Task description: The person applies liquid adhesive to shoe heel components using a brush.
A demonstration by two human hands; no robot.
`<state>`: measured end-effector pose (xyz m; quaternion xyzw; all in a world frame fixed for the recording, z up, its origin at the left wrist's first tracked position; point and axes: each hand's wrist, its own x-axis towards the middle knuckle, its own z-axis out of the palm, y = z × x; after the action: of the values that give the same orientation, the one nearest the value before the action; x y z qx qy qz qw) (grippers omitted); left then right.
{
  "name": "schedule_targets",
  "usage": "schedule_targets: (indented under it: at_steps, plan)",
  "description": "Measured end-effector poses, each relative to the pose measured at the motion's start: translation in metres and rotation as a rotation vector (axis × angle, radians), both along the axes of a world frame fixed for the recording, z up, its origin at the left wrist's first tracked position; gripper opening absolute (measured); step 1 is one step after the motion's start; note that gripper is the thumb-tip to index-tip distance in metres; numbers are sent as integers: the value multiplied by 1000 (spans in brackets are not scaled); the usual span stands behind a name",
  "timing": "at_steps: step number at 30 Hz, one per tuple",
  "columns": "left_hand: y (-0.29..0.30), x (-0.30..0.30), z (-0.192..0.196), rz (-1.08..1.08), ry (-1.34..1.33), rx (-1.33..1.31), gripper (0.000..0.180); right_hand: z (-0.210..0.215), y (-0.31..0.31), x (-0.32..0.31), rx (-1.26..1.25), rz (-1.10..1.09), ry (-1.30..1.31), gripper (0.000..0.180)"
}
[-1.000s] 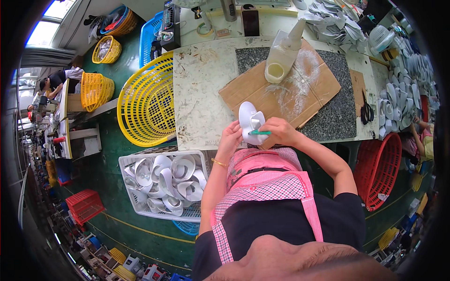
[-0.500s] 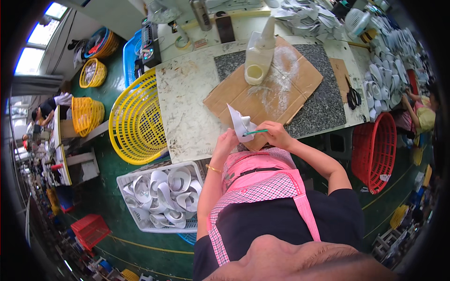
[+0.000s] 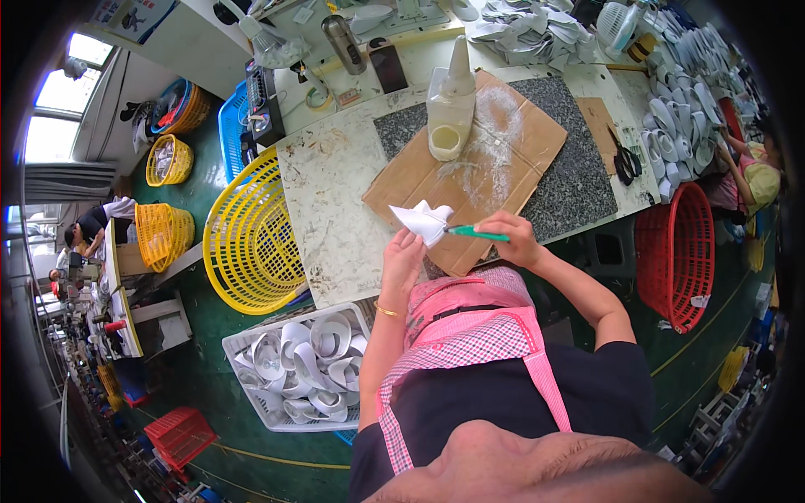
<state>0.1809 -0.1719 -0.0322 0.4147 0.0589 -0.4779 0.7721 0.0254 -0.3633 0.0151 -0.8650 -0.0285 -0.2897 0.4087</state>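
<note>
My left hand (image 3: 402,260) grips a white shoe upper (image 3: 426,224) by its near edge, its pointed end turned to the left. My right hand (image 3: 518,238) is closed around a slim green-handled tool (image 3: 482,232). The tool's dark front end touches or lies close against the upper's right edge; its exact tip is too small to make out. Both hands are just above the near part of a brown cardboard sheet (image 3: 398,191), in front of my pink apron. On that sheet stands a whitish plastic bottle (image 3: 449,105) with a tall cone top and a cut opening low in front.
A white crate (image 3: 281,421) of white shoe uppers stands at the left, below a big yellow basket (image 3: 220,243). Black scissors (image 3: 625,161) lie on the table's right side. A red basket (image 3: 662,251) is at the right, near a co-worker (image 3: 755,180).
The white upper has turned, its point swinging down to the left. My right hand has moved slightly right, and more of the green handle shows.
</note>
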Motion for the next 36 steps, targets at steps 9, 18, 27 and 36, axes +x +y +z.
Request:
schedule_targets:
  at_steps: [9, 18, 27, 36]
  plan:
    - [-8, 0, -1, -67, 18, 30, 24, 6, 30, 7, 117, -192, -5, 14]
    - [-26, -11, 23, -79, 6, -42, 28, 14, 22, 16, 404, -488, 51, 12]
    - [-13, -11, -10, -61, 115, -59, 24, -12, 19, 18, 682, -562, 113, 11]
    - [-6, -20, -12, -65, 187, 1, 37, -17, 33, 21, 304, -305, 110, 12]
